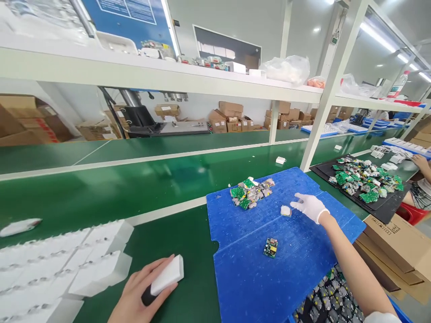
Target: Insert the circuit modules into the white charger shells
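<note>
My bare left hand (143, 289) is closed around a white charger casing (169, 272), which shows a dark patch at its near end, over the green worktop. To its left stand several similar white casings (97, 264) in rows. My right hand (307, 206), in a white glove, is over the blue sheet (242, 278) with its fingers stretched apart and nothing in them. Just left of those fingers lies a small white-topped piece (286, 211). A bare circuit board (270, 247) rests nearer on the sheet. Behind it is a pile of green and grey circuit boards (251, 193).
A white shelf (188, 78) on posts (325, 98) runs above the bench. At right, a black mat (323, 172) bears more boards beside another person's hand (420, 165). Below the sheet's right edge is a bin of grey parts (332, 296). A white plug (280, 160) lies on the green strip.
</note>
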Motion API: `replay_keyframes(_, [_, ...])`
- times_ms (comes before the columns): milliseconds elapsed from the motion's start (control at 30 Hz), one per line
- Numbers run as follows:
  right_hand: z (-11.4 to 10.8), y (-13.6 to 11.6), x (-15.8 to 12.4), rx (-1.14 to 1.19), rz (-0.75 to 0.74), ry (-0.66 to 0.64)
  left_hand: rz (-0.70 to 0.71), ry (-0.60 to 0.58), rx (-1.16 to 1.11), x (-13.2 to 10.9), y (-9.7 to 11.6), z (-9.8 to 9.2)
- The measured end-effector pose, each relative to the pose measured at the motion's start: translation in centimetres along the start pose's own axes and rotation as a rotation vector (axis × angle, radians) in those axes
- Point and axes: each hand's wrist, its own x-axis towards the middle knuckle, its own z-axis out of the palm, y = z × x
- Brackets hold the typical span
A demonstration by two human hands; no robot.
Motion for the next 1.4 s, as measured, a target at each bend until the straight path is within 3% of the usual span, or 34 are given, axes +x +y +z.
replay_keyframes(100, [-0.3, -0.8, -1.5, -0.05, -0.083, -0.08, 0.006, -0.024, 0.013, 0.0, -0.5, 0.3])
replay_keyframes(200, [1.4, -2.3, -3.5, -0.094, -0.094, -0.118, 0.001, -0.063, 0.021, -0.2, -0.8, 0.2])
replay_keyframes(367, [4.8, -5.3, -6.6, -0.166, 0.019, -0.025, 0.003, -0.073, 0.012, -0.5, 0.6, -0.2])
replay_keyframes(500, [5.2, -6.3, -6.9, -0.133, 0.076, 0.045, -0.003, -0.075, -0.035, -0.4, 1.4, -0.4])
replay_keyframes(800, [3.5, -6.4, -8.1, 0.141, 0.222, 0.096, -0.05, -0.113, -0.608, -1.6, 5.4, 0.6])
replay_keyframes(900, [3.1, -8.8, -10.6, 0.404, 0.24, 0.101, -0.013, -0.117, -0.63, -2.0, 6.8, 0.2])
replay_keyframes(933, [3.1, -10.0, -11.8, 0.597, 0.236, 0.116, 0.007, -0.126, -0.615, -2.1, 7.2, -0.1])
replay_keyframes(1000, [3.2, -13.0, -14.2, 0.897, 0.165, 0.082, 0.059, -0.141, -0.576, -2.2, 7.8, -0.6])
replay_keyframes(1067, [3.6, -16.0, -16.3, 0.982, 0.03, 0.09, 0.12, -0.139, -0.547, -2.1, 8.3, -1.1])
replay_keyframes(1233, [5.1, -20.2, -18.1, 0.84, -0.366, 0.089, 0.273, -0.102, -0.508, -1.6, 9.4, -2.0])
replay_keyframes(1400, [5.3, -21.2, -17.6, 0.752, -0.506, 0.128, 0.424, -0.088, -0.482, -1.4, 10.0, -2.8])
